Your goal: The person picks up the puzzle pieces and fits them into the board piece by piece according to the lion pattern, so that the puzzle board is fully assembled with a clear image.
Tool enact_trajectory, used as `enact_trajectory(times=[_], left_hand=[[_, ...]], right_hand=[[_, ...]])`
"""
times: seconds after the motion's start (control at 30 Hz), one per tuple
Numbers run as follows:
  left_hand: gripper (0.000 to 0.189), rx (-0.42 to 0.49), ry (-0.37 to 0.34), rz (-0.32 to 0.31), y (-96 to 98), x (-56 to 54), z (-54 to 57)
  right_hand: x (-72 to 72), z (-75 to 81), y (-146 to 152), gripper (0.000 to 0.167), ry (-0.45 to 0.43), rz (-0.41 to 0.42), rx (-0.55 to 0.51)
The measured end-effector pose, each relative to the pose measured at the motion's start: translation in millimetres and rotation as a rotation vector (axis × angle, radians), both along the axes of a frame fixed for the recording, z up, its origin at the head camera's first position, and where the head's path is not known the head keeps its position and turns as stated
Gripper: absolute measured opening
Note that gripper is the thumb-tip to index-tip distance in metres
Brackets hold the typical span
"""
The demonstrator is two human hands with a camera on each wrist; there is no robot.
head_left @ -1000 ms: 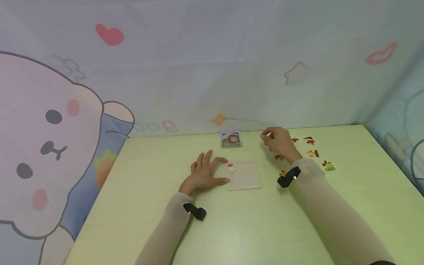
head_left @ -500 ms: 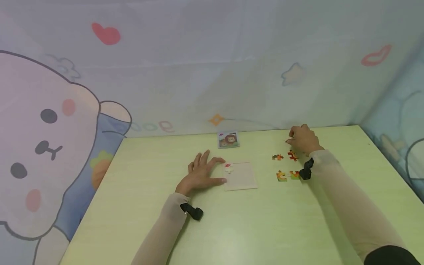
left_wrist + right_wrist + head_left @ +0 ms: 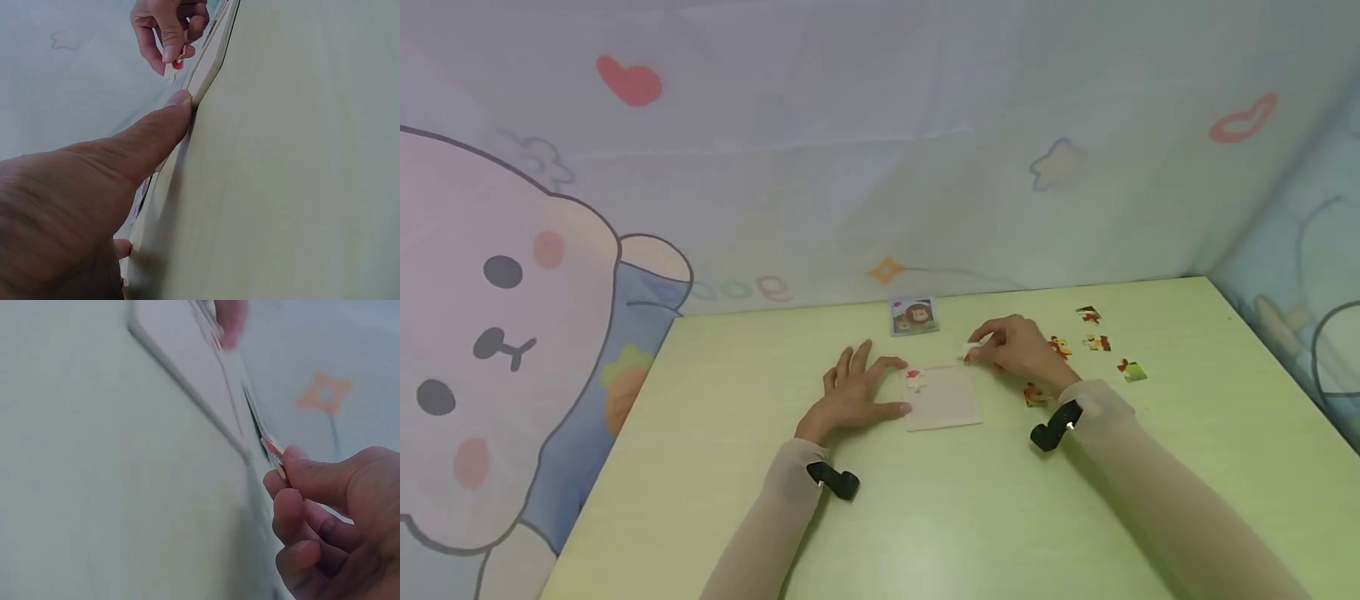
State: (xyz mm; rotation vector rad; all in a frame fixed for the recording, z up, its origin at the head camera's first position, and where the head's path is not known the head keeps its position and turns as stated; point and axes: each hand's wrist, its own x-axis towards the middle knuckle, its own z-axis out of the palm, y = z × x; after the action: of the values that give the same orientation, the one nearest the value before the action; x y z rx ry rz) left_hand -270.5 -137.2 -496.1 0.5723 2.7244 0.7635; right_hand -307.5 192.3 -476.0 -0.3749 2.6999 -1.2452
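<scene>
Between thumb and fingertips, my right hand (image 3: 1021,348) pinches a small jigsaw piece (image 3: 970,350), pale with some red on it. It is just beyond the far right corner of a flat, pale puzzle board (image 3: 946,407). Another jigsaw piece (image 3: 916,380), white with a pink-red mark, lies in the board's far left corner. My left hand (image 3: 852,393) rests at the board's left side, fingers spread. Its thumb tip touches the board's edge (image 3: 206,69) in the left wrist view, and its index fingertip is at the far left corner.
Several loose jigsaw pieces (image 3: 1097,342) lie on the table to the right, some partly hidden by my right hand and wrist. A small lion picture (image 3: 913,317) lies behind the board. A printed cloth (image 3: 820,183) hangs along the table's back edge.
My right hand has gone out to the loose pieces at the right, then come back left to the board with a jigsaw piece pinched. The left hand has stayed at the board.
</scene>
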Motion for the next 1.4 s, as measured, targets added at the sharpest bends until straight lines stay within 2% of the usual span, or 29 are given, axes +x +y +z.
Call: enact_trajectory(times=[0.1,0.2,0.33,0.47,0.67,0.87,1.1,1.4], left_hand=[[0.069,-0.002,0.006,0.007,-0.9,1.6,-1.3],[0.069,-0.004,0.005,0.017,-1.2,1.5,-2.2],[0.069,-0.005,0.004,0.021,-2.7,1.5,-2.6],[0.068,-0.010,0.005,0.022,-5.2,0.9,-3.8],[0.068,-0.009,0.010,0.023,-5.8,1.7,-4.2],[0.066,0.003,0.029,0.024,-5.2,1.9,-5.1],[0.068,-0.019,0.002,0.016,-4.6,0.8,-6.1],[0.068,-0.027,0.004,0.021,-5.8,1.1,-1.8]], right_hand=[[12.5,-5.3,-23,0.021,0.000,0.050,-0.042],[18.5,-8.0,-36,0.020,0.027,0.090,-0.063],[22.1,-9.0,-44,0.019,0.038,0.070,-0.074],[23.0,-8.3,-50,0.019,0.012,0.031,-0.102],[23.7,-15.4,-57,0.020,-0.048,0.031,-0.168],[26.5,-27.9,-62,0.018,0.015,-0.004,-0.196],[29.1,-28.6,-65,0.018,0.007,-0.044,-0.169],[29.6,-23.4,-72,0.016,0.081,-0.087,-0.080]])
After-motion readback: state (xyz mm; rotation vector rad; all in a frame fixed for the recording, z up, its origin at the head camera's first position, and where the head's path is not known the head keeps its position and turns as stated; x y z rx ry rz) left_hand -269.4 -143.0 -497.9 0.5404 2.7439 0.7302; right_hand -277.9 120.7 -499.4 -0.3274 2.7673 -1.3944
